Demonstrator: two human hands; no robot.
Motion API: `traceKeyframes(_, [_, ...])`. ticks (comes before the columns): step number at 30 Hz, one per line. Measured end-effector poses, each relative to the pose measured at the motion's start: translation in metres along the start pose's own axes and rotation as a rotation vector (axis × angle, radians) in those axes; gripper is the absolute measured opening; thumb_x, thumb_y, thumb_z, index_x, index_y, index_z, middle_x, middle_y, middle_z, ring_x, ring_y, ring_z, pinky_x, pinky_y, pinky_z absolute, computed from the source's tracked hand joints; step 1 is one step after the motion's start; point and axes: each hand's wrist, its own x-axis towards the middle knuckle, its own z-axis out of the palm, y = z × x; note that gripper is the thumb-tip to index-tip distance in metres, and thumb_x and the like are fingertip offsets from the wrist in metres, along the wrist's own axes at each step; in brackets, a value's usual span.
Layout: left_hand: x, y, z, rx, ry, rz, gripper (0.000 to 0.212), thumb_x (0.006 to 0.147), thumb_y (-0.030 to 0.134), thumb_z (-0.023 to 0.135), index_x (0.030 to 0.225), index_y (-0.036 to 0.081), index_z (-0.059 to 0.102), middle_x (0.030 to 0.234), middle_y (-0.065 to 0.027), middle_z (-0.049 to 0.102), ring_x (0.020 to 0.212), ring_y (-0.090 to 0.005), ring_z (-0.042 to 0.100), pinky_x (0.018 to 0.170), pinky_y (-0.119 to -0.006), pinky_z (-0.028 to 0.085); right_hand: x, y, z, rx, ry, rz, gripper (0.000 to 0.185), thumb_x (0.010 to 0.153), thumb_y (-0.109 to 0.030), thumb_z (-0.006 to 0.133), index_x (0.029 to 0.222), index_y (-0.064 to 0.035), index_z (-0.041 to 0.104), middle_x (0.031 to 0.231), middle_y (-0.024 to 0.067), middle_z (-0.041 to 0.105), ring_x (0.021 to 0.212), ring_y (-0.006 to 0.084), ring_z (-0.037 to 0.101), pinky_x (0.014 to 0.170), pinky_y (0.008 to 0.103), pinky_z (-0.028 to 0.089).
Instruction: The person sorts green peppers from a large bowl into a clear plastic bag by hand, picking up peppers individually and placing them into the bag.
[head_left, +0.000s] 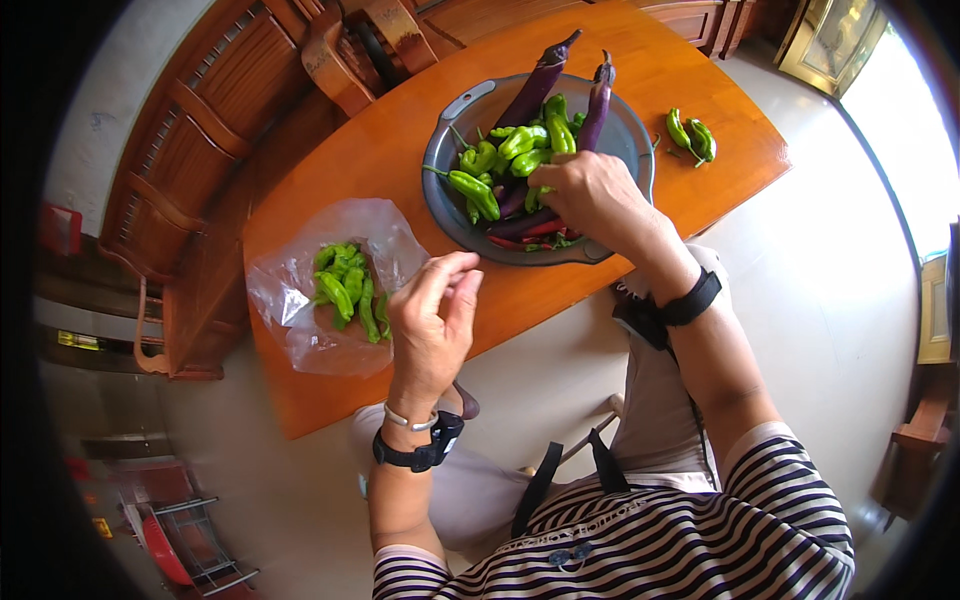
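Note:
A grey plastic basin (540, 259) on the wooden table holds green peppers (474, 193), red chili peppers and several purple eggplants (534, 96). My right hand (592, 196) reaches into the basin's near right part, fingers bent down among the peppers; its fingertips are partly hidden, so whether it grips one cannot be told. My left hand (439, 307) is raised between the basin and a clear plastic bag, fingers curved, thumb apart from them, nothing seen in it. The open plastic bag (289, 262), at the table's left, has green peppers (335, 294) in it. A few green peppers (702, 139) lie right of the basin.
The wooden table (360, 161) has its near edge before my knees. A carved wooden bench (217, 112) stands beyond its left side. At the lower left a metal rack (206, 544) stands on the floor with a red object. A glazed door (832, 45) is at the upper right.

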Motion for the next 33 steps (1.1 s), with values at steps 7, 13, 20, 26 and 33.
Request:
traceKeyframes(7, [-0.027,-0.035,0.018,-0.205,-0.036,0.063,0.005,0.096,-0.004,0.067,0.100,-0.004,0.069,0.088,-0.0116,0.073,0.073,-0.0206,0.072,0.068,-0.029,0.057,0.008,-0.013,0.004,-0.194,-0.395,0.233,0.041,0.082,-0.007,0.068,0.120,-0.0181,0.076,0.087,0.0176,0.073,0.085,0.0373,0.072,0.074,0.0476,0.055])
traceKeyframes(13, [-0.030,-0.050,-0.012,-0.128,0.018,0.068,0.008,0.096,-0.003,0.068,0.104,-0.004,0.069,0.089,-0.0118,0.073,0.074,-0.0201,0.071,0.067,-0.029,0.057,0.019,-0.003,0.005,-0.276,-0.283,0.093,0.033,0.087,-0.004,0.069,0.117,-0.0151,0.076,0.081,0.0176,0.072,0.074,0.0373,0.070,0.068,0.0446,0.056])
traceKeyframes(20, [-0.025,-0.056,-0.029,-0.560,-0.014,-0.256,0.025,0.104,0.014,0.066,0.120,-0.004,0.067,0.104,-0.0106,0.075,0.082,-0.0192,0.073,0.076,-0.030,0.058,0.039,-0.092,-0.055,0.400,0.333,-0.016,0.033,0.085,0.001,0.076,0.117,-0.0016,0.074,0.091,0.0087,0.074,0.080,0.0167,0.068,0.072,0.0308,0.055])
traceKeyframes(26, [-0.019,-0.056,-0.026,-1.278,-0.109,-0.299,0.063,0.091,0.037,0.083,0.134,-0.003,0.059,0.123,-0.0151,0.070,0.115,-0.0246,0.068,0.100,-0.039,0.054,-0.017,-0.138,0.042,0.953,0.027,-0.086,0.038,0.091,0.001,0.073,0.125,0.0057,0.056,0.098,0.0194,0.071,0.075,0.0299,0.071,0.065,0.0400,0.056])
traceKeyframes(33, [-0.032,-0.072,-0.021,-1.002,-0.029,-0.518,0.040,0.092,0.019,0.077,0.122,-0.003,0.062,0.115,-0.0076,0.066,0.100,-0.0152,0.064,0.091,-0.029,0.051,-0.019,-0.108,0.067,0.808,-0.087,-0.073,0.038,0.087,-0.001,0.074,0.118,0.0015,0.054,0.092,0.0176,0.062,0.076,0.0403,0.066,0.062,0.0455,0.052])
